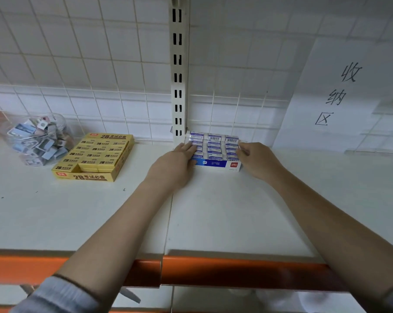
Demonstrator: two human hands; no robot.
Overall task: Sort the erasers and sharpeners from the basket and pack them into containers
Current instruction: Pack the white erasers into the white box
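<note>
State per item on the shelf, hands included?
blue eraser box: open-topped, full, on the shelf at the upright post
yellow eraser box: open-topped, one gap at its front
clear jar: filled, lid unclear
left hand: against the blue box's left side
right hand: fingertips on its right edge

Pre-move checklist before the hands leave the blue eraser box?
1. Blue eraser box flat on the shelf: ok.
2. Its rows full: cannot tell, the left hand and right hand cover the edges.
3. Both hands on the box sides: ok.
4. Yellow eraser box full: not ok, gap at front.
5. Sharpener jar upright: ok.
6. Basket emptied: cannot tell, out of view.
</note>
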